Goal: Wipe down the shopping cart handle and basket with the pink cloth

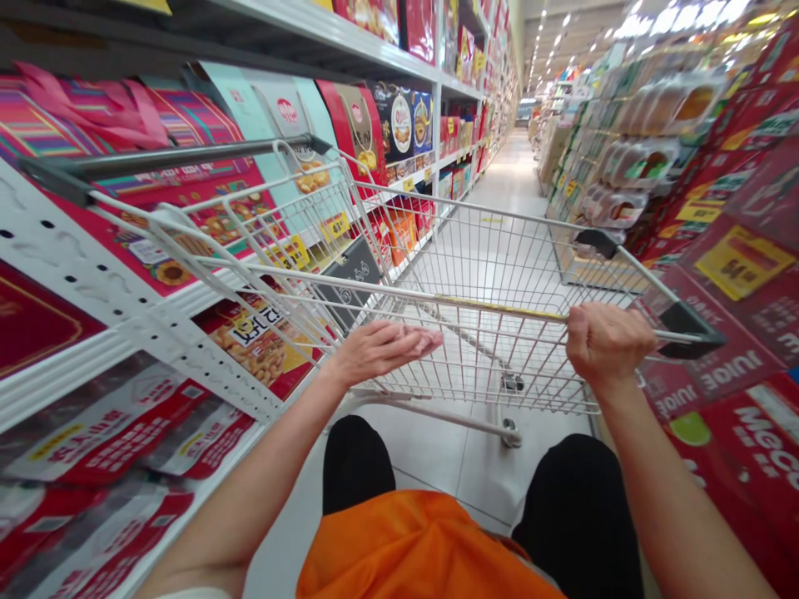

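A wire shopping cart (462, 366) stands crosswise in front of me, its dark handle (205, 155) to the left. My right hand (605, 339) is closed in a fist around the cart's near top rail, close to its dark front corner piece (690, 329). My left hand (384, 348) is over the cart's near side, below the rail. Its fingers point right and lie over a small crumpled pink cloth (429, 339), mostly hidden by them. I cannot tell whether that hand touches the wire. The cart's basket holds nothing that I can make out.
Shelves with boxed goods (280, 125) run along the left, close to the cart handle. Stacked red juice cartons (724, 366) stand close on the right, with bundled bottles (642, 162) behind. A tiled aisle floor (508, 179) stretches ahead.
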`<state>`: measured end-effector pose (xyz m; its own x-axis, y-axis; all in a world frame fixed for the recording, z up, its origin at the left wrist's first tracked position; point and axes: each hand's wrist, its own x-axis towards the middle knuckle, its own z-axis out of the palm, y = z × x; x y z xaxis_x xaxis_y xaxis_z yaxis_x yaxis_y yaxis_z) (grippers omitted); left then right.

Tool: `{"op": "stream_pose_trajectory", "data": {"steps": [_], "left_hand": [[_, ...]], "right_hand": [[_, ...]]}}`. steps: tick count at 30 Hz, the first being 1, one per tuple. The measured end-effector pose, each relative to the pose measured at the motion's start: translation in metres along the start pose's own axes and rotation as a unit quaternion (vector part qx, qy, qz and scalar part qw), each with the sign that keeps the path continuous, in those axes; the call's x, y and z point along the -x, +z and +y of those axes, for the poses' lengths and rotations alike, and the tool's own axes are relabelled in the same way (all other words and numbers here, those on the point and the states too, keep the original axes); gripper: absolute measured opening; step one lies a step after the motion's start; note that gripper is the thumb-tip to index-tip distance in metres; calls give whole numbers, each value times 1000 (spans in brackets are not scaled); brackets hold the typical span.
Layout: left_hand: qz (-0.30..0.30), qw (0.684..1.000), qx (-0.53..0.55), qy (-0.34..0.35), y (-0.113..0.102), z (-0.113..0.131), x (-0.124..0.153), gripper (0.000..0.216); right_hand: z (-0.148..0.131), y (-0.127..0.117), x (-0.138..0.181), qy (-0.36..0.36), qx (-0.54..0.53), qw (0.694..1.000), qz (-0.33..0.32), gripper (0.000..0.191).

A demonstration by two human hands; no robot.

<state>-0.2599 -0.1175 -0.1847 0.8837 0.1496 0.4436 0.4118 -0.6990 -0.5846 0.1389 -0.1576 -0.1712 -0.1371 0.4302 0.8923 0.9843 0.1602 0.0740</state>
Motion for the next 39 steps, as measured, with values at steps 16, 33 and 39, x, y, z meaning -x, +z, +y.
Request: {"op": "stream_pose_trajectory", "data": {"steps": [16,33,39], "left_hand": [[30,999,-14,-2,1,22,17,33],[-19,998,1,61,-3,-16,40,52],[62,989,-97,-98,-7,-25,50,39]], "right_hand": [[-145,30,0,-99,-59,993,-5,51],[-140,31,4,-71,-86,994,-3,50],[-150,34,13,-39,-94,995,10,53]]}}
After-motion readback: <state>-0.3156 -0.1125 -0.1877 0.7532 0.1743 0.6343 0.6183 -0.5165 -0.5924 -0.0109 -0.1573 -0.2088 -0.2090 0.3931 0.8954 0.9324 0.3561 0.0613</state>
